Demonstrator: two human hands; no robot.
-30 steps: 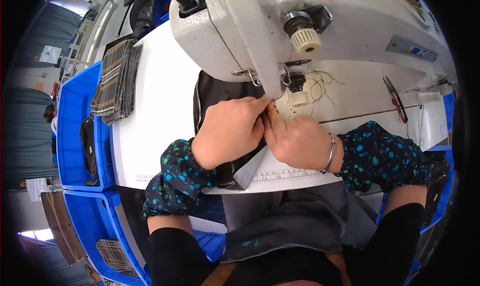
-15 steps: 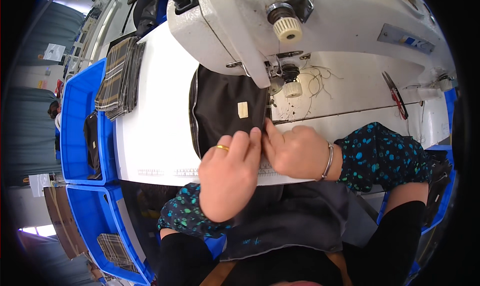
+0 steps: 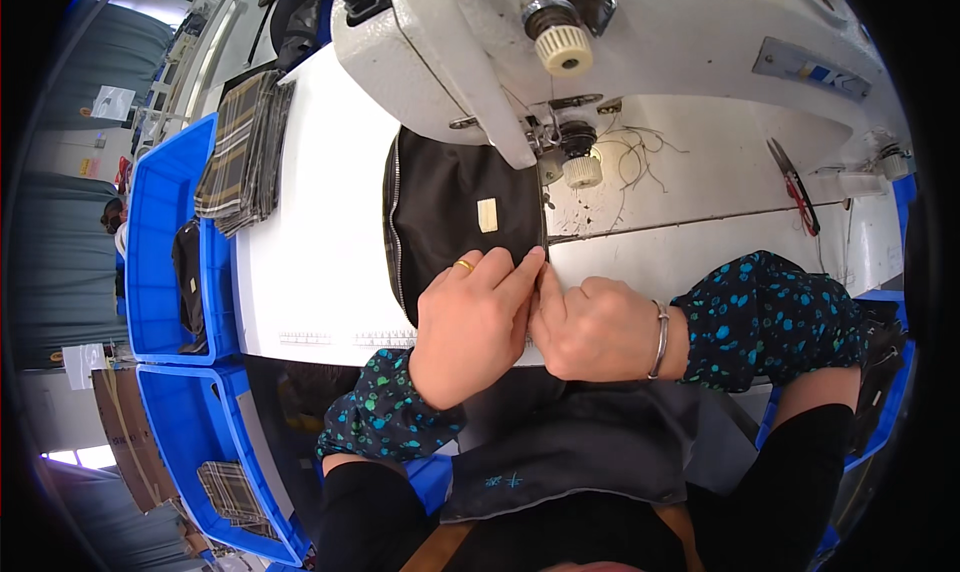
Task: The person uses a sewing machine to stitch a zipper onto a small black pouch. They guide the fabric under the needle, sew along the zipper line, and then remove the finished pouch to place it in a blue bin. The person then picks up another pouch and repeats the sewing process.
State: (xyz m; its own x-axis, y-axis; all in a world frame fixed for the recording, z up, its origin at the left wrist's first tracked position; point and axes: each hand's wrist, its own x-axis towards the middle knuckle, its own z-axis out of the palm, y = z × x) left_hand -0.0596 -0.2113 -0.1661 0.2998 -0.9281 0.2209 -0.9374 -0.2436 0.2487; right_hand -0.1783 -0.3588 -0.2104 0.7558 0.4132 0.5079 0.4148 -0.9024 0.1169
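A black fabric pouch (image 3: 445, 197) lies on the white sewing table, a metal zipper (image 3: 396, 227) curving down its left side and a small cream label on its face. Its far right edge runs under the needle area of the white sewing machine (image 3: 450, 57). My left hand (image 3: 470, 317), with a gold ring, presses the near right corner, index finger stretched along the edge. Beside it my right hand (image 3: 598, 329) is closed at the same edge, thumb and finger pinching the cloth. The two hands' fingertips almost meet; the cloth between them is partly hidden.
Scissors with red-and-black handles (image 3: 797, 192) lie right of the machine, near loose threads (image 3: 640, 157). Plaid fabric pieces (image 3: 240, 157) are stacked at the left edge, over a blue bin (image 3: 165, 312). A second blue bin (image 3: 180, 412) stands nearer, holding plaid pieces.
My left hand has slid right and slightly away from me, its index finger now on the pouch's edge. My right hand has shifted a little toward me along that edge.
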